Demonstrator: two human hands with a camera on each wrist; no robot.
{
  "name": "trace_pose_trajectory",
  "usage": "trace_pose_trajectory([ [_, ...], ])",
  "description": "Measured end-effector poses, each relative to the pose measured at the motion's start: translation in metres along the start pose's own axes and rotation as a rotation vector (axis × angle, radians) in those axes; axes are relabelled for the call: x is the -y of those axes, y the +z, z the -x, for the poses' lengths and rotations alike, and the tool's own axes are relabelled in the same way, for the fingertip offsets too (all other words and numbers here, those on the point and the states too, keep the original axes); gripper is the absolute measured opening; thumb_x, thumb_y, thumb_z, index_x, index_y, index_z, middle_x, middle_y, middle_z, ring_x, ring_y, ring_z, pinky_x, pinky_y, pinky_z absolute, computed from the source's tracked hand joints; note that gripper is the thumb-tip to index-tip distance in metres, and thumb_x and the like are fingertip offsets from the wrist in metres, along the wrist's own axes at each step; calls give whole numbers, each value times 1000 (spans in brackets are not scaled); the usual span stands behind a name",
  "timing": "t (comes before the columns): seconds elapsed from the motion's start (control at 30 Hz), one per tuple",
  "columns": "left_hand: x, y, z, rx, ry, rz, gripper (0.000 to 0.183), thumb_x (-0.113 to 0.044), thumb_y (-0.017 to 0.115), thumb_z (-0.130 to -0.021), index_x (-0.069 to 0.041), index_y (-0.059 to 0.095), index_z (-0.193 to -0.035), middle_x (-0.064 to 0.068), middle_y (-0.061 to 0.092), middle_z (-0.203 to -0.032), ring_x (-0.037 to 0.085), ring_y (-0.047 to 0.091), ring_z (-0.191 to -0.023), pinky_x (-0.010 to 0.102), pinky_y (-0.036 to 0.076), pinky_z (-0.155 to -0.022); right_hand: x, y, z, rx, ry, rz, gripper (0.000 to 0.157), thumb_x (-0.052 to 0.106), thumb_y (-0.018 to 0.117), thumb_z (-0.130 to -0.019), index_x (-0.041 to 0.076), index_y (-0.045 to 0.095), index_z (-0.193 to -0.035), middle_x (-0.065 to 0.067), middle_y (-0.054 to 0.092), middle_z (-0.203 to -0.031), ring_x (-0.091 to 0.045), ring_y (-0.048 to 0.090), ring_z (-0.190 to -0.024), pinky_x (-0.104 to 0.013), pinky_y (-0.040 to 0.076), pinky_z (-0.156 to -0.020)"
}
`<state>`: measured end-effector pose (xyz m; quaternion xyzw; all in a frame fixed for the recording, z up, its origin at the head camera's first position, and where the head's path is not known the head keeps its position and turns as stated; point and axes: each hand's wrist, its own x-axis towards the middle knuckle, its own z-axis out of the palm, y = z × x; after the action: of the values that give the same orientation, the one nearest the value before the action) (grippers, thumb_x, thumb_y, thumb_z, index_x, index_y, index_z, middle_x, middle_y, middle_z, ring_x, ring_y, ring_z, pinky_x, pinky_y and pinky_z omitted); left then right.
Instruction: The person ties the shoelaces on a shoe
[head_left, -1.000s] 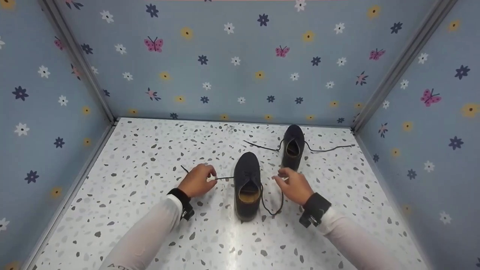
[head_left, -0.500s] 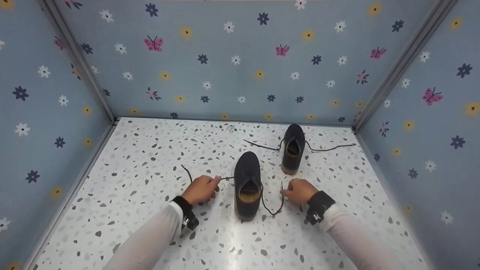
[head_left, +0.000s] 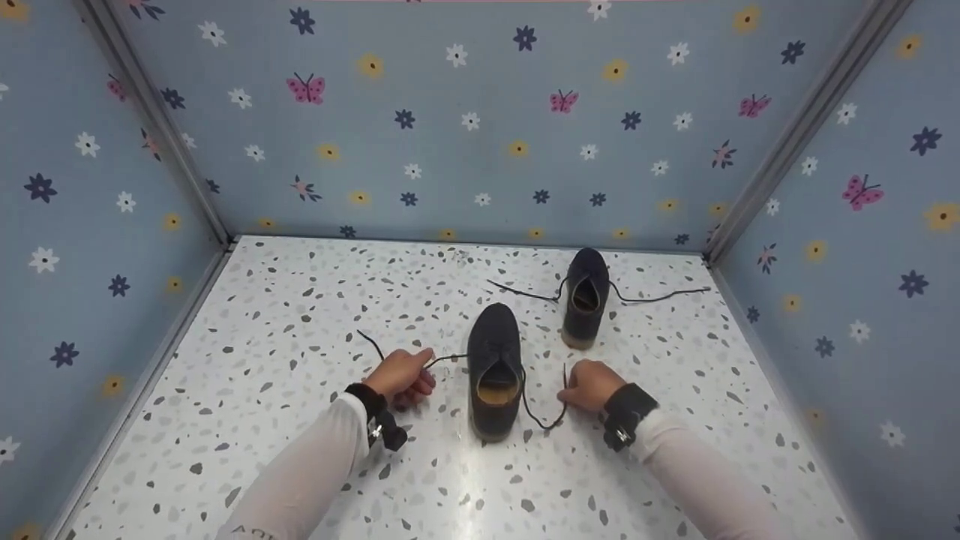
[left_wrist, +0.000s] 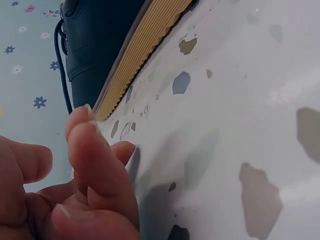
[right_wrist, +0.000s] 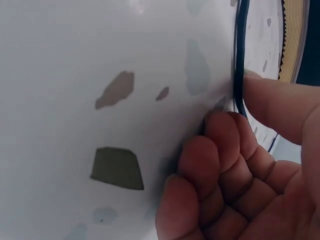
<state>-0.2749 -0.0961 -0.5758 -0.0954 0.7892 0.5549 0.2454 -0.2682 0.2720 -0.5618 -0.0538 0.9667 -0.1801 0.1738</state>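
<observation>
A dark lace-up shoe (head_left: 495, 330) with a tan sole stands on the floor between both hands, toe away from me. One shoelace (head_left: 448, 358) runs left from it, under my left hand (head_left: 401, 375), and its end comes out beyond. In the left wrist view the lace meets a fingertip (left_wrist: 82, 117), with a gap between thumb and fingers. The other shoelace (head_left: 536, 421) loops right, up to my right hand (head_left: 594, 384). My right thumb (right_wrist: 272, 97) and index finger pinch it, the other fingers curled near the floor.
A matching shoe (head_left: 585, 296) stands farther back on the right, its laces (head_left: 664, 298) spread out to both sides. Blue flowered panels (head_left: 442, 150) enclose the speckled white floor (head_left: 300, 292) at the back, left and right.
My left hand has come nearer and turned, and the left lace has gone from straight to slack. My right hand has moved back from near the far shoe and taken the right lace's end.
</observation>
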Motion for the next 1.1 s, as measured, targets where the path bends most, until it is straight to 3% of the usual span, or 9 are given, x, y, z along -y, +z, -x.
trace_pose_trajectory([
  [0.13, -3, 5, -3, 23, -38, -3, 66, -53, 45, -106, 1, 77, -90, -1, 70, -64, 8, 63, -50, 22, 42, -45, 1, 1, -1, -6, -25, -3, 29, 25, 83, -86, 13, 68, -64, 4, 58, -59, -14, 51, -53, -26, 40, -50],
  [0.3, -7, 10, -12, -32, -36, -41, 53, -45, 52, -104, 1, 74, -91, -1, 70, -62, 8, 64, -49, 22, 43, -44, 4, 1, -1, 1, -25, -14, 24, 24, 82, -87, 12, 71, -69, 4, 61, -61, -14, 52, -54, -26, 41, -51],
  [0.4, -8, 12, -18, -55, -33, -37, 42, -28, 55, -98, 8, 68, -114, -2, 67, -58, 8, 62, -46, 21, 43, -42, 4, 1, -1, 6, -27, -13, 22, 23, 81, -88, 12, 73, -71, 3, 64, -63, -14, 53, -55, -26, 41, -51],
  [0.5, -9, 13, -24, -65, -32, -31, 66, -16, 54, -91, 15, 41, -148, -3, 64, -55, 7, 59, -43, 21, 43, -40, 4, 1, 0, 5, -36, -6, 21, 22, 80, -89, 11, 74, -72, 2, 65, -64, -13, 54, -56, -26, 42, -52],
  [0.57, -12, 14, -26, -67, -32, -56, 80, -13, 54, -89, 15, 23, -157, -3, 63, -54, 7, 58, -42, 21, 44, -39, 3, 1, 0, -1, -40, 2, 21, 22, 79, -89, 10, 73, -73, 2, 65, -65, -13, 55, -56, -26, 43, -53],
  [0.6, -13, 14, -27, -67, -31, -74, 81, -12, 55, -88, 15, 22, -157, -3, 63, -54, 8, 58, -42, 22, 45, -39, 3, 1, 0, -3, -39, 4, 21, 22, 79, -90, 10, 73, -73, 2, 65, -65, -14, 55, -57, -26, 43, -54],
  [0.7, -19, 14, -27, -61, -36, -160, 55, -12, 57, -86, 19, 56, -131, -2, 64, -54, 10, 58, -43, 24, 48, -40, 3, 1, 1, -9, -34, 8, 21, 23, 79, -90, 10, 72, -75, 0, 66, -68, -15, 57, -59, -27, 45, -55],
  [0.83, -24, 14, -25, -67, -37, -270, 24, -14, 58, -88, 2, 75, -80, -1, 65, -54, 11, 61, -44, 25, 51, -43, 3, 3, 1, 2, -26, -1, 19, 22, 77, -91, 10, 72, -77, 0, 67, -70, -16, 59, -61, -28, 46, -56],
  [1.1, -32, 10, -18, -237, 75, -364, 18, -20, 60, -88, -5, 69, -88, 8, 77, -69, 18, 72, -58, 24, 46, -58, -4, -3, 2, -21, -22, -21, 11, 14, 69, -87, 12, 68, -76, 0, 65, -71, -16, 57, -61, -28, 44, -56],
])
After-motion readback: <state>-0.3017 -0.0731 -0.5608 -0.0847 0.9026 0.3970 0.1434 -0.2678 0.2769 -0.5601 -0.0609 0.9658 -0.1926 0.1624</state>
